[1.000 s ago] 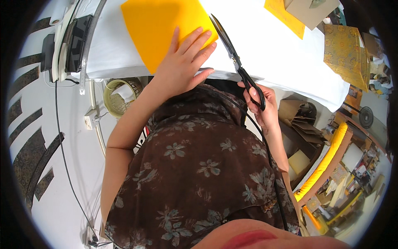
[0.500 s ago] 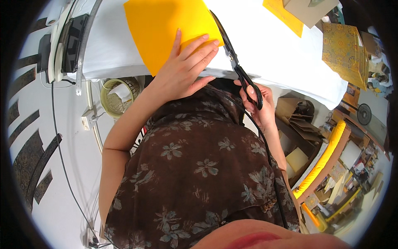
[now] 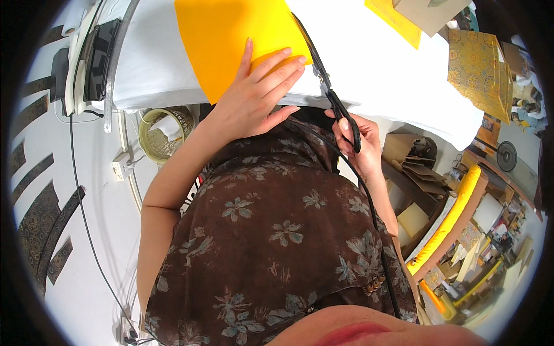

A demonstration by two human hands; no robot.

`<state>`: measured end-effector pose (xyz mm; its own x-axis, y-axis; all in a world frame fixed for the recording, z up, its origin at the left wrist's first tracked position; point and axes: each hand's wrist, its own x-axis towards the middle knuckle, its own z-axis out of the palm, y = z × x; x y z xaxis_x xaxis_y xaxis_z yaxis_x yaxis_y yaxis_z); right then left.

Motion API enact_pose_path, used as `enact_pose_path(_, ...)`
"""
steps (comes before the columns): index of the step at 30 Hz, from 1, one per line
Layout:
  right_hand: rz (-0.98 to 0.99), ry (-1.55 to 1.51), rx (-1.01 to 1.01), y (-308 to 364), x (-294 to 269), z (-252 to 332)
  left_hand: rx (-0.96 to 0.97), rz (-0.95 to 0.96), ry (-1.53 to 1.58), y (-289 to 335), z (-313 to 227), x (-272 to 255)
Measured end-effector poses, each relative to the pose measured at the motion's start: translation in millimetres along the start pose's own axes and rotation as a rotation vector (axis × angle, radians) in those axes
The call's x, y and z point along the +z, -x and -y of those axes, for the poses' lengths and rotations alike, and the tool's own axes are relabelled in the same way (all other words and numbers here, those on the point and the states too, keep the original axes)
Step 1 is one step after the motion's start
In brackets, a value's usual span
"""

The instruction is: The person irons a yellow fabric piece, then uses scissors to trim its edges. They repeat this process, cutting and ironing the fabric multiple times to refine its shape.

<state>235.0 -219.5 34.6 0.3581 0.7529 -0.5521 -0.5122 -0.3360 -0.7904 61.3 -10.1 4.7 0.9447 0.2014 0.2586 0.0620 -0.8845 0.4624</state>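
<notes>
A bright yellow sheet [image 3: 228, 34] lies at the near edge of the white-covered table. My left hand [image 3: 259, 86] rests on its lower right part, fingers stretched out and the thumb toward me. In my right hand [image 3: 363, 141] is a pair of black-handled scissors [image 3: 330, 86], thumb and fingers at the handles. The long dark blades point away from me along the sheet's right edge, nearly together; whether they have the sheet between them is hard to tell. Part of my right fingers is hidden behind the handles.
A metal ruler [image 3: 109, 86] lies along the table's left side beside dark boxes [image 3: 103, 57]. Patterned gold boards [image 3: 476, 72] and grey board [image 3: 433, 14] sit at the right. Below the table stands a green wastebasket [image 3: 151, 144]. A black cable [image 3: 372, 202] hangs across my front.
The scissors' handles have come closer together, and the blades have closed a little along the sheet's right edge. My left hand has stayed in place on the sheet.
</notes>
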Motion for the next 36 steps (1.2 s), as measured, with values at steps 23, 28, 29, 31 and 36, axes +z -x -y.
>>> enact_pose_path(23, -0.023, 0.088, -0.027, 4, 6, -4, 0.004, -0.005, 0.012, -1, 0, 0)
enact_pose_path(28, -0.052, 0.078, -0.018, 5, 8, -3, 0.021, -0.004, 0.031, -3, -2, 2)
enact_pose_path(29, -0.061, 0.058, -0.017, 4, 8, -2, 0.033, -0.003, 0.037, -3, -3, 3)
enact_pose_path(31, -0.073, 0.031, -0.015, 3, 10, 0, 0.042, -0.015, 0.061, -3, -6, 8)
enact_pose_path(36, -0.087, 0.033, -0.013, 5, 10, 0, 0.043, -0.029, 0.106, -6, -8, 8)
